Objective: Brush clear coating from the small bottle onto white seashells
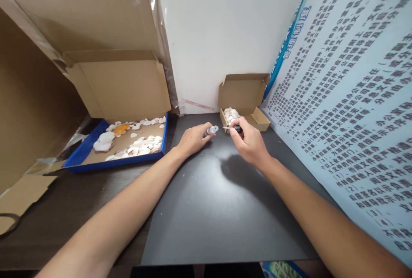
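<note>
My left hand (193, 138) is closed around a small clear bottle (211, 130), tilted on its side with its mouth facing right. Between the thumb and fingers of my right hand (249, 143) is a black cap (237, 128). A thin pale applicator stem (225, 128) sticks out from it toward the bottle's mouth, with a small gap between them. Just behind my right hand stands a small open cardboard box (262, 120) holding white seashells (231, 114). What is inside the bottle cannot be made out.
At the left, a blue-edged cardboard box (80, 167) lies open with several white shells and an orange shell (121, 129). A black mat (199, 226) covers the table before me. A printed sheet (354, 110) hangs at the right; cardboard (25, 192) and a tape roll (11, 222) lie far left.
</note>
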The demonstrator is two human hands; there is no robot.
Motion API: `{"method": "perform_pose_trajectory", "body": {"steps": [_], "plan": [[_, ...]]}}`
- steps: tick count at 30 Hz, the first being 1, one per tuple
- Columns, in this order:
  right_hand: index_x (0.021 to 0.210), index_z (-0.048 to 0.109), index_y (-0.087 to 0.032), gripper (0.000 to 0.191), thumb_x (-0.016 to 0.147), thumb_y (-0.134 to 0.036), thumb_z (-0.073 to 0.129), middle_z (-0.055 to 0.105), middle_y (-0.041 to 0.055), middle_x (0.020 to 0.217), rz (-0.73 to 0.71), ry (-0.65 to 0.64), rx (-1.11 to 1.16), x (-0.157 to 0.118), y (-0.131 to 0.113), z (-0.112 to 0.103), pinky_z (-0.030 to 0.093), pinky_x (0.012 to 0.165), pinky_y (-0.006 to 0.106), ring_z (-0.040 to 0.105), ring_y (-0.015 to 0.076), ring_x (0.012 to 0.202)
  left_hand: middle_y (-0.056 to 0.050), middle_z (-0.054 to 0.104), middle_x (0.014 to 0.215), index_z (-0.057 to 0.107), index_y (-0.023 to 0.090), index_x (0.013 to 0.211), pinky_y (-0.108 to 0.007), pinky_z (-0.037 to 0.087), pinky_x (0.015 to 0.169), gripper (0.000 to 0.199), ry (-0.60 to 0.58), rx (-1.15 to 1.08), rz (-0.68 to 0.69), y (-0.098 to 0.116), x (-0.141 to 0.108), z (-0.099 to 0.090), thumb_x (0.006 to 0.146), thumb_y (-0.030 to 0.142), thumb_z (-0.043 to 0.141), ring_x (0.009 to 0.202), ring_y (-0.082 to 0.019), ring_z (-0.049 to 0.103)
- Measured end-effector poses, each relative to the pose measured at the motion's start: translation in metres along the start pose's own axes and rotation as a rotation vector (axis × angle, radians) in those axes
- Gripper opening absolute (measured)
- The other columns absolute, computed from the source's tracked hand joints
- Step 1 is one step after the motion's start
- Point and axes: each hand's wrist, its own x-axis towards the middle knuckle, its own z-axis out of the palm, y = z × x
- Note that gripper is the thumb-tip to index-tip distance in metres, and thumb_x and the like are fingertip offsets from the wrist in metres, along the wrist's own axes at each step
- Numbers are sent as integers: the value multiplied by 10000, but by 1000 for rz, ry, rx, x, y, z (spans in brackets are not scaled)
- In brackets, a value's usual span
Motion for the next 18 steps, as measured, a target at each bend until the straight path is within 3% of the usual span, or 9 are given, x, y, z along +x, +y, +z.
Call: {"method": "perform_pose_trajectory", "body": {"steps": [9,14,18], "plan": [[943,564,-208,122,925,-275,463,648,44,881,-32,-75,-111,0,-2,2,376,642,293,556,181,673,-36,674,1047,535,266,1073,-263,389,683,182,19,72,92,-1,-1,1,950,383,470,900,-215,635],[1080,548,-214,195,926,-328,512,629,10,785,-17,-92,-97,0,2,5,394,606,275,563,168,618,-47,683,1023,518,252,1047,-268,385,656,185,-1,115,125,5,-4,1,960,399,446,885,-225,649],[1033,582,-217,174,934,-353,537,630,8,752,-64,-56,-91,0,3,5,403,600,274,567,166,614,-56,693,1033,500,247,1033,-271,395,668,184,-22,135,137,9,-5,0,955,408,457,892,-228,657]]}}
